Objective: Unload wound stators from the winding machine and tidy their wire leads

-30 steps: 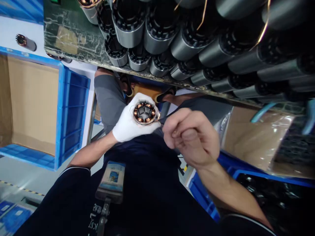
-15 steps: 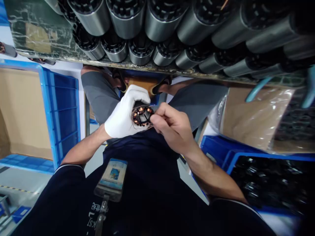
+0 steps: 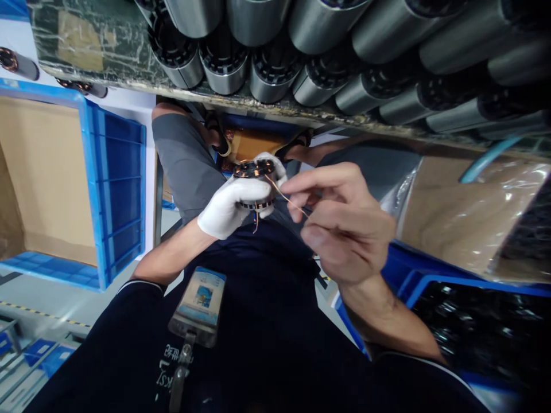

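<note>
My left hand, in a white glove, is closed around a motor stator in front of my lap. Copper windings show in the stator's black upper rim, and its lower black edge faces me. A thin copper wire runs from the upper rim toward my bare right hand. That hand's fingers are curled and pinch the wire near its outer end. Another short copper lead hangs below the stator. Part of the stator's body is hidden by the gloved fingers.
Several metal cylinders with black slotted ends stand along the bench edge above. To the left is a blue crate lined with cardboard. At right, a blue bin holds dark parts, beside cardboard under clear plastic.
The stator has tipped from its open end facing me to nearly upright. My right hand has moved away to the right, drawing the copper wire out from the rim.
</note>
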`<state>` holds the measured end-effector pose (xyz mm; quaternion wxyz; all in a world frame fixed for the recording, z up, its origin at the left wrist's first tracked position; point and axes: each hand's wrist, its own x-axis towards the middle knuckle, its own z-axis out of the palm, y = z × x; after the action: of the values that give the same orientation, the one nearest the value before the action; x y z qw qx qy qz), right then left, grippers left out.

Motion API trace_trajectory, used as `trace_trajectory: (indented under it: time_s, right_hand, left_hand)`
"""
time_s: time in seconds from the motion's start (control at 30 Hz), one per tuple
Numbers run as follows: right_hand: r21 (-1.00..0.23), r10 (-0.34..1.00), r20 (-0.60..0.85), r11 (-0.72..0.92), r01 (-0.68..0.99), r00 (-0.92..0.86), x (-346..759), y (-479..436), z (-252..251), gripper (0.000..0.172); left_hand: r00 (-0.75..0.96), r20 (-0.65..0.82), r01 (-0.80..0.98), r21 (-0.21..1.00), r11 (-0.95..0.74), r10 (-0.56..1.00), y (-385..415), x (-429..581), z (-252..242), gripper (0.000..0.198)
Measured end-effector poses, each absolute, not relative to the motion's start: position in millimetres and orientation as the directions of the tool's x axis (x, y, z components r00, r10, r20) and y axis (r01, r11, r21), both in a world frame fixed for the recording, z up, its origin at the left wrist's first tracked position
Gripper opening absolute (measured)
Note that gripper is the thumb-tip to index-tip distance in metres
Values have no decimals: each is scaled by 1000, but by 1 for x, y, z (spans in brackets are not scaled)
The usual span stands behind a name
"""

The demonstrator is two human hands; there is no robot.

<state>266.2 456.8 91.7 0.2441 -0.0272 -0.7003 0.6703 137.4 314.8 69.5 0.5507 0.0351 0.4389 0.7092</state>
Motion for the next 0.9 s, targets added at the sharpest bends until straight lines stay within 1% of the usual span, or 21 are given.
trace_trajectory:
  time_s: [0.07, 0.13, 0.17, 0.23, 0.27, 0.3, 0.33, 0.37, 0.4, 0.43, 0.47, 0.5, 0.53, 0.57, 0.6, 0.67, 0.7, 0.77, 0.8, 0.83, 0.9]
  right_hand:
    - [-937, 342, 333, 19, -348, -879, 258, 452, 92, 33]
    - [-952, 302, 293, 6, -305, -907, 253, 441, 88, 35]
    - [-963, 278, 268, 54, -263, -923, 254, 436, 85, 35]
    - [-958, 213, 243, 207, -199, -946, 262, 427, 79, 30]
    - [-942, 169, 238, 280, -184, -957, 269, 426, 77, 27]
    - [-931, 104, 223, 317, -180, -969, 278, 428, 77, 26]
    - [-936, 34, 197, 304, -178, -980, 287, 432, 77, 27]
    - [-954, -27, 160, 254, -161, -987, 295, 439, 78, 30]
    - [-973, -64, 115, 193, -126, -991, 302, 447, 80, 34]
    - [-986, -60, 73, 148, -81, -996, 306, 456, 82, 38]
    - [-993, -4, 28, 118, -28, -1000, 307, 464, 84, 38]
    - [-995, 101, -16, 98, 26, -995, 306, 470, 86, 35]
    - [-995, 216, -57, 71, 74, -975, 301, 474, 87, 28]
    - [-994, 299, -92, 25, 104, -950, 294, 475, 87, 16]
    - [-992, 343, -126, -35, 121, -931, 285, 475, 87, 8]
    - [-983, 363, -168, -131, 129, -917, 265, 469, 85, 19]
    - [-981, 365, -168, -149, 121, -915, 257, 465, 83, 20]
    - [-984, 418, -163, -137, 116, -894, 246, 456, 81, 18]
    - [-985, 455, -161, -127, 115, -876, 244, 452, 81, 20]
    - [-985, 483, -164, -123, 119, -860, 244, 449, 79, 22]
    - [-982, 492, -179, -142, 124, -852, 247, 448, 76, 24]
  left_hand:
    - [-382, -417, -685, 727, 50, 825, 310, 132, 65, 49]
    - [-373, -434, -681, 728, 76, 820, 305, 128, 62, 52]
    - [-388, -453, -697, 714, 65, 803, 303, 127, 61, 57]
    - [-433, -494, -726, 687, 33, 754, 301, 128, 58, 65]
    - [-447, -513, -733, 680, 29, 733, 301, 128, 56, 66]
    - [-458, -521, -728, 685, 32, 720, 301, 128, 54, 64]
    - [-485, -510, -698, 715, 37, 711, 302, 127, 53, 60]
    - [-532, -477, -631, 774, 49, 700, 302, 125, 53, 57]
    - [-594, -421, -523, 850, 69, 686, 301, 122, 53, 54]
    - [-652, -339, -380, 920, 95, 678, 300, 119, 56, 52]
    - [-689, -239, -219, 969, 118, 684, 299, 116, 59, 51]
    - [-695, -135, -61, 990, 128, 707, 297, 114, 63, 52]
    - [-672, -43, 72, 990, 123, 739, 295, 113, 68, 57]
    - [-631, 26, 170, 980, 105, 775, 294, 113, 72, 63]
    - [-589, 72, 238, 967, 88, 805, 293, 115, 76, 70]
    - [-533, 105, 309, 948, 78, 839, 291, 122, 81, 79]
    - [-530, 95, 308, 947, 87, 843, 290, 127, 82, 82]
    - [-573, 41, 265, 954, 138, 818, 290, 139, 80, 88]
    - [-613, 11, 241, 955, 174, 790, 290, 145, 79, 91]
    - [-654, -3, 230, 952, 202, 756, 290, 150, 77, 91]
    - [-709, 32, 269, 936, 228, 704, 289, 158, 73, 80]
